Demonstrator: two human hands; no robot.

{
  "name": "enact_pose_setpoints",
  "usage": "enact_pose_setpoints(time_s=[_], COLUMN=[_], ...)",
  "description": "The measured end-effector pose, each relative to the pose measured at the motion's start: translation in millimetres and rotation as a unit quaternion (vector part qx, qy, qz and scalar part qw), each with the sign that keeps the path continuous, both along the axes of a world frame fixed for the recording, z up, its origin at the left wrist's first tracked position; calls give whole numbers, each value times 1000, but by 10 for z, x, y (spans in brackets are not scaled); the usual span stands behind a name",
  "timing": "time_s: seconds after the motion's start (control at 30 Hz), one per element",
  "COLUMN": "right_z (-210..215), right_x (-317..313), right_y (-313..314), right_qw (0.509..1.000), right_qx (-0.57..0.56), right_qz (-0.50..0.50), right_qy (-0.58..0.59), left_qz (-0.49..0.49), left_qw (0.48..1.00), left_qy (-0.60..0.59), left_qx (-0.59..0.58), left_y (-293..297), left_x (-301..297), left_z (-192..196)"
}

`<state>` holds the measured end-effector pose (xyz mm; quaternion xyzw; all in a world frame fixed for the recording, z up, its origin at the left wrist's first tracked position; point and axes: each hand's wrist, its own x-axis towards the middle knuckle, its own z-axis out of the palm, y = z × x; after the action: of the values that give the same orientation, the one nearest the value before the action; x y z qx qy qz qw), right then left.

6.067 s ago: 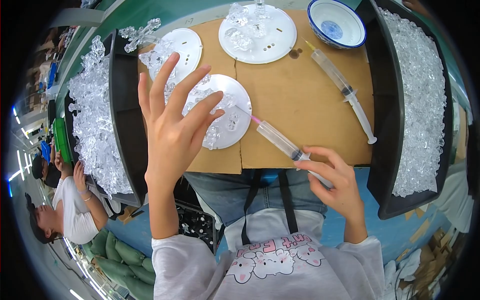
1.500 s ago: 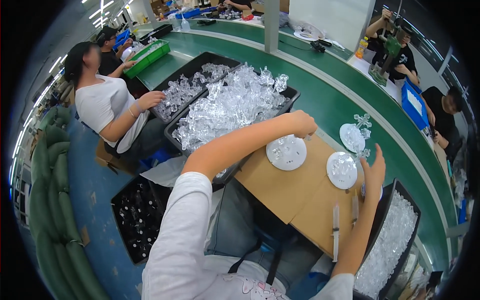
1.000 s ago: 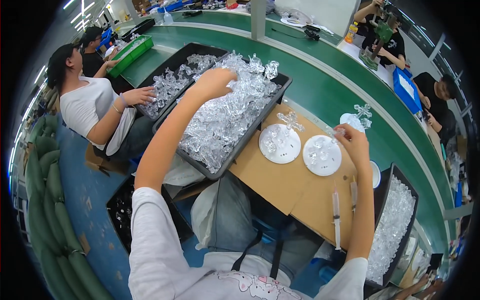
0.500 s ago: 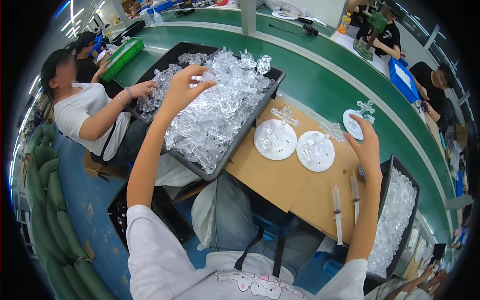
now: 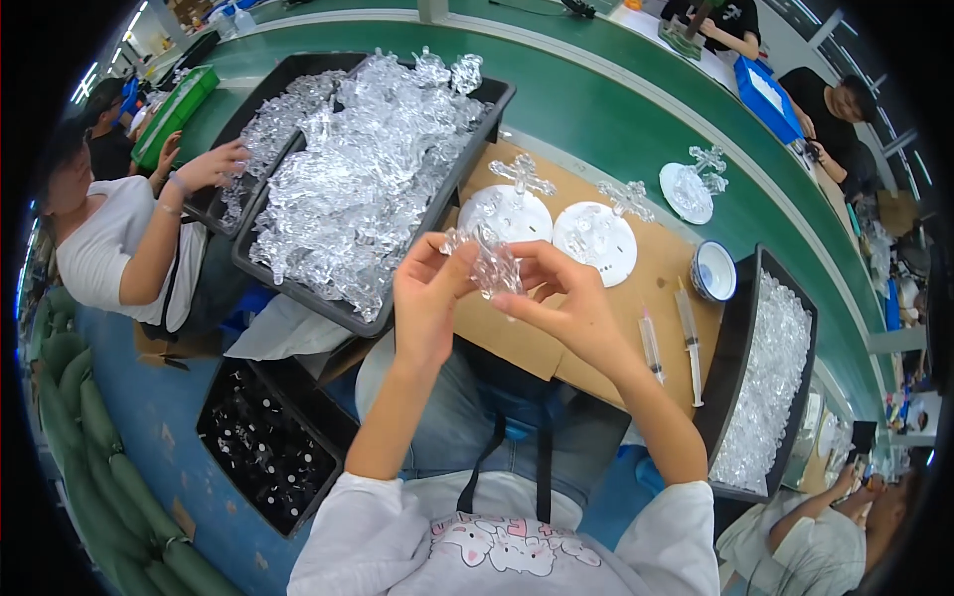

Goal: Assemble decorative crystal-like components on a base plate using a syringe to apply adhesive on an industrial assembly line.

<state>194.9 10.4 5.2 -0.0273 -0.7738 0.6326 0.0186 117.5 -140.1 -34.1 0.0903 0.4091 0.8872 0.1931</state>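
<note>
In front of my body my two hands meet around a clear plastic figure-like piece (image 5: 494,266). My left hand (image 5: 425,298) pinches its left side between thumb and fingers. My right hand (image 5: 574,310) grips it from the right, fingers curled; its exact shape is partly hidden. Just beyond the hands stand two white round discs, a left one (image 5: 527,224) and a right one (image 5: 618,260), each carrying clear pieces, among them a cross. A third white disc (image 5: 686,204) with a clear cross is farther right. To the right lie two syringes, one short (image 5: 651,350) and one long (image 5: 688,338).
A large black bin (image 5: 475,147) heaped with clear pieces stands left; a black tray (image 5: 735,370) of clear parts is at the right. A blue-rimmed bowl (image 5: 730,266) sits beside that tray. At the left a co-worker's hand (image 5: 211,167) reaches to another bin. Cardboard (image 5: 507,348) covers the near bench.
My left hand has come from over the bin, and my right hand from near the discs; both now grip the clear piece. The view has shifted, uncovering the bowl.
</note>
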Motion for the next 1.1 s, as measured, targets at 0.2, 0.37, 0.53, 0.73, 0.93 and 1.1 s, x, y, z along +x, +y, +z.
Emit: enact_pose_setpoints(time_s=[0.2,0.37,0.53,0.73,0.93,1.1], right_z=[-245,-364,-404,-337,-358,-482], right_x=[153,191,-67,-367,-324,-234], right_y=[123,14,407,639,612,447], right_qw=[990,961,963,964,954,956], right_qx=[-14,-153,-47,46,121,121], right_qz=[-135,-227,-264,-254,-247,-231], right_qy=[-23,33,-24,-59,-121,-137], left_qz=[-11,-14,143,116,104,98], left_qw=[998,999,898,702,706,734], left_qy=[-3,-37,273,500,495,469], left_qx=[-57,26,-314,-494,-496,-481], left_y=[119,400,381,424,243,-16], left_x=[240,359,62,-393,-213,-49], left_z=[-166,-377,-609,-916,-967,-909])
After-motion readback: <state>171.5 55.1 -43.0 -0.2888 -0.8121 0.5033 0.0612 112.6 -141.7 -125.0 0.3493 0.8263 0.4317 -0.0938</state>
